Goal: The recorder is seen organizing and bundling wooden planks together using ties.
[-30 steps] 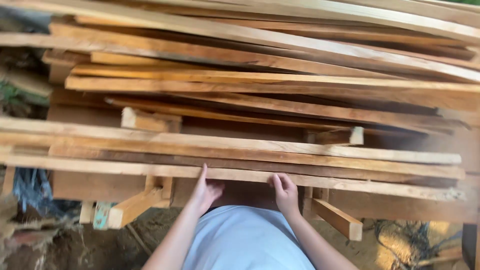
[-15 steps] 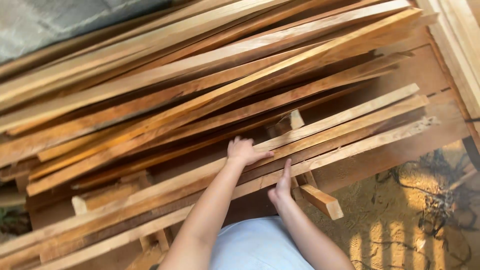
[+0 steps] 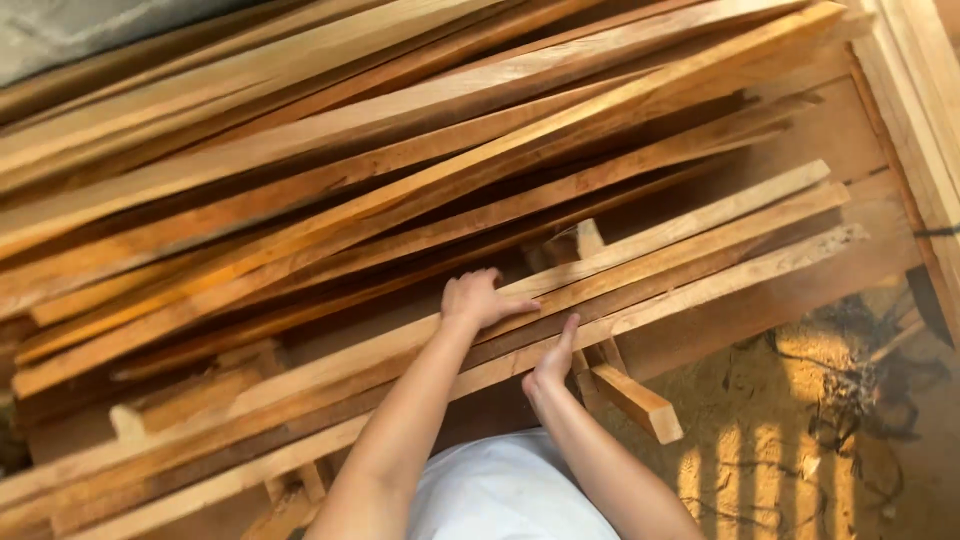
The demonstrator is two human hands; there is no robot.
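A big heap of long wooden slats (image 3: 400, 170) lies slanted across a low wooden frame. My left hand (image 3: 476, 298) rests on top of a pale slat (image 3: 690, 222) near the front of the heap, fingers curled over its far edge. My right hand (image 3: 552, 362) touches the nearest slat (image 3: 730, 280) from below, fingers stretched along its edge and not closed around it. Both forearms reach up from my white shirt (image 3: 510, 495) at the bottom of the view.
A short wooden block (image 3: 635, 400) sticks out under the front slats beside my right hand. Sandy ground with twigs and sunlit stripes (image 3: 800, 440) lies at the lower right. A pale board edge (image 3: 915, 110) runs down the right side.
The view has swung right and the slats now slant. My left hand has moved up onto the second slat; my right hand stays at the front slat's edge.
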